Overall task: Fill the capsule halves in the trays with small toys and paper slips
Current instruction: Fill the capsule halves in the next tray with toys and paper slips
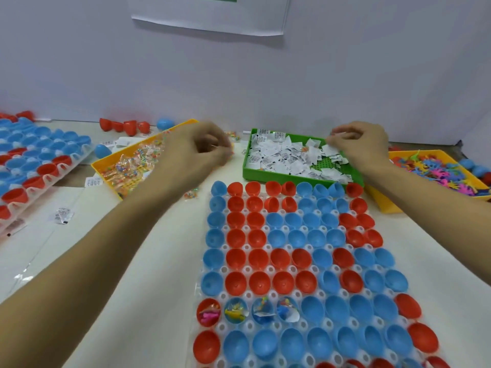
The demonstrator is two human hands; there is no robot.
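Bright, even diffuse light, soft faint shadows, left hand (202, 147) motion-blurred, wide-angle bowing at edges, far wall (79, 62) slightly soft, no harsh glare

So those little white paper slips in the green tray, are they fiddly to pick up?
Probably. The paper slips look thin, light and creased, so they likely flop and cling together. They lie heaped in the green tray, so the right hand pinching there may lift several.
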